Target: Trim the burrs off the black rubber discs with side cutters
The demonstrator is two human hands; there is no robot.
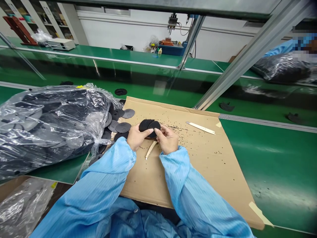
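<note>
The person's left hand [135, 137] and right hand [168, 141] are both partly closed, thumbs and fingers pinching overlapping black discs [149, 126], thin, round and matt, just above the middle of a cardboard sheet [203, 165]. A curved, pale tool [150, 150] lies close below them; a straight white-handled one [200, 127] lies farther right among dark specks. Loose grey-black discs [123, 127] crowd the left edge, hemmed in by a bulging, glossy plastic bag [56, 122]. A metal post [237, 62] slants up from the far edge.

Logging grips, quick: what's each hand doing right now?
Left hand: closed, holding the black discs at their left side.
Right hand: closed, holding them at the right.
</note>
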